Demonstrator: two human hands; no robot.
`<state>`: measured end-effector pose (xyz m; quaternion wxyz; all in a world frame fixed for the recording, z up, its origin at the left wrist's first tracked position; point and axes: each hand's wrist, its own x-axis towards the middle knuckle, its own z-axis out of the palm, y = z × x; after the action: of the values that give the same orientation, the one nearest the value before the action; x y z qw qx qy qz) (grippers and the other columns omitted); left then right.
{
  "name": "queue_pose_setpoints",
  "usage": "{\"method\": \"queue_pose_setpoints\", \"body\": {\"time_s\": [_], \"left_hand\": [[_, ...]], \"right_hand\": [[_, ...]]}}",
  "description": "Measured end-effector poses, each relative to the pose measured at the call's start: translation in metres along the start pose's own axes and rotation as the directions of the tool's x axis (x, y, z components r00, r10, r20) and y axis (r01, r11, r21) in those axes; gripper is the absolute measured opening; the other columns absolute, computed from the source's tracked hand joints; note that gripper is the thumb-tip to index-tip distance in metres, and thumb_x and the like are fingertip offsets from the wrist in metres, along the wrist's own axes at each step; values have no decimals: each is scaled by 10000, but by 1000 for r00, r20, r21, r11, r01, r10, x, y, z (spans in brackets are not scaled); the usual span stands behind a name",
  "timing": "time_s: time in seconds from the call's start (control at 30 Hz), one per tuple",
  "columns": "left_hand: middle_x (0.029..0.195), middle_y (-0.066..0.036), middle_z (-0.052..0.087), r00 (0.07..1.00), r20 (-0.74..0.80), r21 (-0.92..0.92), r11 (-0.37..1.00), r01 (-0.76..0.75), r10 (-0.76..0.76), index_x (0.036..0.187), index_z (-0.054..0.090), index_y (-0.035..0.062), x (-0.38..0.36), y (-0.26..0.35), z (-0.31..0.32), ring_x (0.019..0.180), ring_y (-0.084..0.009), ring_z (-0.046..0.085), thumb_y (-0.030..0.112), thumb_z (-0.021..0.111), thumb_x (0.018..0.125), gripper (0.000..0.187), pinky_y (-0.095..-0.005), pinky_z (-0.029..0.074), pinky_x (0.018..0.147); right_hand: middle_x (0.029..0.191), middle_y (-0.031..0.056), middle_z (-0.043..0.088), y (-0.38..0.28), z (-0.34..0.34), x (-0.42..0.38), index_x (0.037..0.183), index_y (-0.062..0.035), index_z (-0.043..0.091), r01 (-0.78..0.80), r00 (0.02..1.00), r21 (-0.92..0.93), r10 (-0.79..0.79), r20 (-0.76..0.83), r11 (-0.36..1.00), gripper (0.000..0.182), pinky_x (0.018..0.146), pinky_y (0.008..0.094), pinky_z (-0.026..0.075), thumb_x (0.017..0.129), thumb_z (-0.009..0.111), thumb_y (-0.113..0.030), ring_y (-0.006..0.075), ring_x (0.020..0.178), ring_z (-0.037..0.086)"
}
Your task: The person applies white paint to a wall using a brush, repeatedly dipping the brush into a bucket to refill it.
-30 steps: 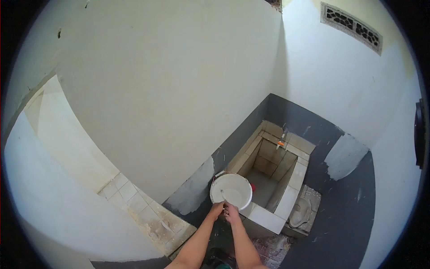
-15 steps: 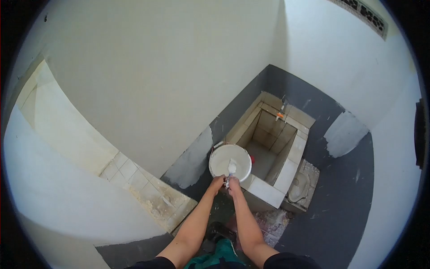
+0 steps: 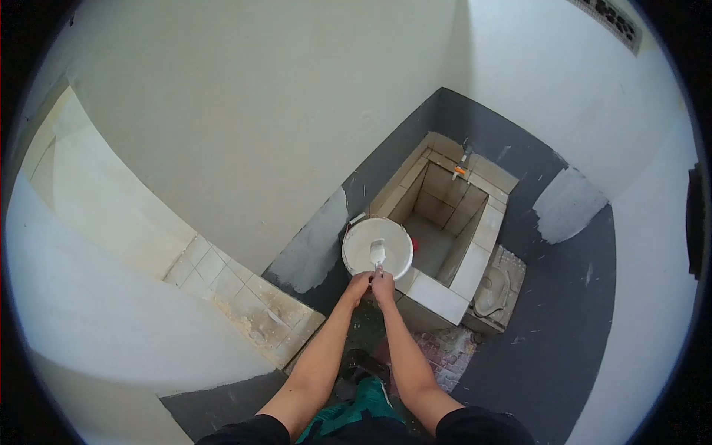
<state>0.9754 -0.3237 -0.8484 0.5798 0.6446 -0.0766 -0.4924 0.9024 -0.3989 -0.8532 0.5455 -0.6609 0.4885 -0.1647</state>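
A white bucket (image 3: 356, 270) stands against the corner of the tiled basin, and its inside is whitish. Over its mouth points a putty knife (image 3: 377, 254), its flat, widening blade coated in white. My right hand (image 3: 383, 286) is closed around the handle end at the bucket's near rim. Right beside it, my left hand (image 3: 359, 288) is closed too, fingers curled in against the right hand; I cannot tell what is in them.
Behind the bucket is a tiled basin (image 3: 448, 300) with an orange-handled tap (image 3: 459, 171). A squat toilet (image 3: 491, 291) lies to its right. Pale patches (image 3: 569, 205) mark the dark grey wall band. On the left is a dirty tiled ledge (image 3: 245, 302).
The view has tipped slightly, so the bucket and basin sit higher. Both hands have moved with it, and the blade now shows flatter and longer over the bucket.
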Motion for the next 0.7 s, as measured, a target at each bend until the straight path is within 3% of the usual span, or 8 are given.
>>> {"method": "queue_pose_setpoints", "body": {"time_s": [0.07,0.17,0.27,0.3,0.37,0.47,0.57,0.7], "left_hand": [[1073,-69,709,999,30,13,1000,17,-18,1214,695,38,2,-3,-4,883,-163,655,361,532,1018,411,-337,522,745],[1065,-68,708,999,-21,-58,998,37,-38,1178,700,35,-6,6,1,877,-166,654,355,537,1019,393,-348,522,748],[1008,-58,703,996,-91,-106,994,3,-12,1109,705,39,-8,7,2,840,-173,655,346,538,1021,361,-360,531,719],[993,-56,701,996,-76,-109,994,27,-35,1094,704,41,-9,7,1,828,-176,656,344,537,1022,354,-361,534,708],[962,-50,696,995,-49,-113,991,77,-83,1063,702,45,-9,6,-7,804,-183,658,341,535,1024,342,-363,540,688],[952,-49,695,996,-9,-114,990,88,-90,1073,702,55,-7,4,-12,792,-190,663,339,527,1031,336,-363,541,667],[958,-46,697,996,5,-122,989,84,-84,1087,702,52,-12,10,-12,792,-189,665,335,517,1037,341,-366,535,647],[1003,-53,701,999,2,-135,990,42,-42,1127,700,36,-11,7,-14,847,-179,662,343,511,1046,370,-371,536,708]], "right_hand": [[920,332,683,5,2,3,934,72,702,-57,998,-13,57,29,998,563,813,513,508,1052,470,-427,488,951,672],[925,333,692,9,6,4,982,84,689,-5,1000,-71,5,1,997,526,860,527,503,1040,520,-410,497,989,674],[830,256,703,17,12,-2,953,56,670,190,970,-121,-206,-132,974,425,648,474,533,1014,606,-359,396,732,702],[801,211,684,15,6,-2,937,35,656,61,998,134,-65,27,989,376,569,430,490,1010,621,-332,328,651,659],[743,121,647,4,-10,-4,906,-7,629,-314,906,518,88,414,796,287,411,342,405,1001,651,-278,192,489,573],[677,16,551,-2,-7,-11,872,-49,593,-345,917,701,67,392,624,240,334,237,245,1013,631,-239,67,397,396],[755,46,598,-7,-13,-17,937,-32,622,-332,909,686,25,417,648,252,397,281,330,1054,553,-245,101,484,481],[800,36,595,-9,-4,-26,1015,-36,657,-212,951,516,54,303,830,337,548,307,427,1098,441,-282,121,630,533]]}}
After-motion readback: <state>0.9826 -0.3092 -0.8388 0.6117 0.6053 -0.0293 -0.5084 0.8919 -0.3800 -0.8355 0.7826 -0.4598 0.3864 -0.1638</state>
